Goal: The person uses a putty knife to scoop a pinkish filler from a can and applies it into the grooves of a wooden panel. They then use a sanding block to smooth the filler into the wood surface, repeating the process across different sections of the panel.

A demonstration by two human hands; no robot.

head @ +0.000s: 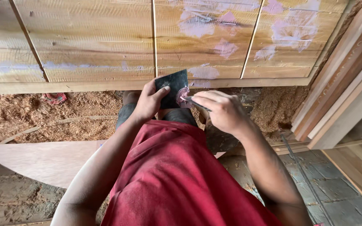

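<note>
My left hand (148,101) holds a small dark square plate (171,85) by its lower left corner, with a dab of pink putty (183,94) on its right side. My right hand (222,111) grips a thin metal blade (195,103) whose tip rests in the putty. Both hands are raised in front of a wooden panel (105,42) made of boards with narrow grooves. Pink putty patches (197,25) mark the panel's upper right part. My red shirt fills the lower middle.
Sawdust (42,119) covers the ground under the panel. A curved plywood sheet (42,161) lies at lower left. Long timber planks (344,92) lean at the right. A thin metal rod (302,171) lies on the grey floor at lower right.
</note>
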